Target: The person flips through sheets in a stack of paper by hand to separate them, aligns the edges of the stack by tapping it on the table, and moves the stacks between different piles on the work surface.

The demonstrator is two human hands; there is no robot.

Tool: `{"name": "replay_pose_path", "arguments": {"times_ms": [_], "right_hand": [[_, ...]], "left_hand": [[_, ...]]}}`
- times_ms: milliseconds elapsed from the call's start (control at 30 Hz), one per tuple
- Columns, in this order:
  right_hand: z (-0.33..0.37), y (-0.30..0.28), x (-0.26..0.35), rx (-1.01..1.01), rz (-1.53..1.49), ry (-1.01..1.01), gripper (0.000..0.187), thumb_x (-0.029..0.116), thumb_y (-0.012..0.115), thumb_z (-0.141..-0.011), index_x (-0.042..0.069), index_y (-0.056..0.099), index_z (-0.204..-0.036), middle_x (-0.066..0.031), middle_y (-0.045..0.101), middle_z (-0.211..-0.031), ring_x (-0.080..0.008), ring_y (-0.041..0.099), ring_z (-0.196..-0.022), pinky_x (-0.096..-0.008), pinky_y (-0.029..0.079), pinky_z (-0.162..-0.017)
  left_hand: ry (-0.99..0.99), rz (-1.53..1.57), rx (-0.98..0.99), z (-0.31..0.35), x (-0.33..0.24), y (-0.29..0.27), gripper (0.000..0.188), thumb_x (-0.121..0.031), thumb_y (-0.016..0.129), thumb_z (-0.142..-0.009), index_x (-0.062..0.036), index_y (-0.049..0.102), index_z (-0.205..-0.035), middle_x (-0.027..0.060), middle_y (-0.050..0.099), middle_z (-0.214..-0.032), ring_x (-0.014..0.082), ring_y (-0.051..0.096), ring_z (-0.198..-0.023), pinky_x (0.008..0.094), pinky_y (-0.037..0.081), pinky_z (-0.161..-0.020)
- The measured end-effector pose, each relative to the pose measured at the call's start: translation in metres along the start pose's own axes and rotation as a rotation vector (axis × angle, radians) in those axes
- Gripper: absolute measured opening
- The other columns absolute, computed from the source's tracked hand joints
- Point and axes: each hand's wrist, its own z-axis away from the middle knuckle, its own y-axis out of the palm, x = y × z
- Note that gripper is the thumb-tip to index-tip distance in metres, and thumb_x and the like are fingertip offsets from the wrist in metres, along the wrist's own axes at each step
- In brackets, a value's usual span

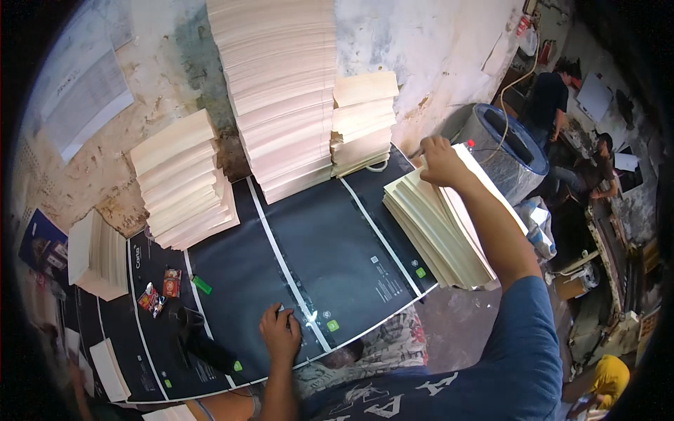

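My right hand (441,160) reaches out to the far end of a cream stack of folded paper sheets (439,228) at the table's right side, fingers closed on the top sheets' far edge. My left hand (279,331) rests flat on the black sheet covering the table (337,245), near the front edge, fingers bent, holding nothing that I can see. A tall pile of cream paper (281,91) stands against the wall behind the bare middle.
More paper stacks stand at the back (363,119), the left (184,181) and the far left (95,254). A green lighter (201,284), small red packets (160,289) and a dark object (203,344) lie front left. A grey barrel (507,149) and other people (554,98) are at right.
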Motion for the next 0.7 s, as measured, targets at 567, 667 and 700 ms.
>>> {"name": "replay_pose_path", "arguments": {"times_ms": [567, 667, 700], "right_hand": [[0.037, -0.268, 0.047, -0.441, -1.503, 0.27, 0.03, 0.011, 0.057, -0.091, -0.007, 0.056, -0.115, -0.0168, 0.066, -0.099, -0.021, 0.066, -0.083, -0.0327, 0.054, -0.076], [0.079, -0.21, 0.071, -0.501, -1.765, 0.357, 0.033, 0.003, 0.05, -0.093, -0.008, 0.049, -0.124, -0.0184, 0.061, -0.118, -0.0266, 0.062, -0.106, -0.0388, 0.049, -0.094], [0.096, -0.183, 0.083, -0.495, -1.871, 0.4, 0.037, 0.003, 0.05, -0.092, -0.007, 0.045, -0.128, -0.0188, 0.057, -0.124, -0.0266, 0.059, -0.112, -0.04, 0.048, -0.097]], "left_hand": [[-0.249, 1.281, 0.398, -0.057, -0.086, -0.015, 0.077, -0.026, 0.065, -0.093, 0.0007, 0.021, -0.151, 0.0192, 0.03, -0.154, 0.0309, 0.03, -0.142, 0.0381, 0.032, -0.111], [-0.107, 1.988, 0.261, -0.069, -0.09, -0.037, 0.081, -0.02, 0.062, -0.095, -0.0026, 0.009, -0.153, 0.0181, 0.035, -0.149, 0.0292, 0.04, -0.134, 0.0398, 0.037, -0.107], [0.097, 2.052, 0.157, -0.071, -0.097, -0.058, 0.078, -0.017, 0.062, -0.095, -0.0026, 0.011, -0.152, 0.0177, 0.042, -0.144, 0.0274, 0.046, -0.129, 0.04, 0.04, -0.104]]}}
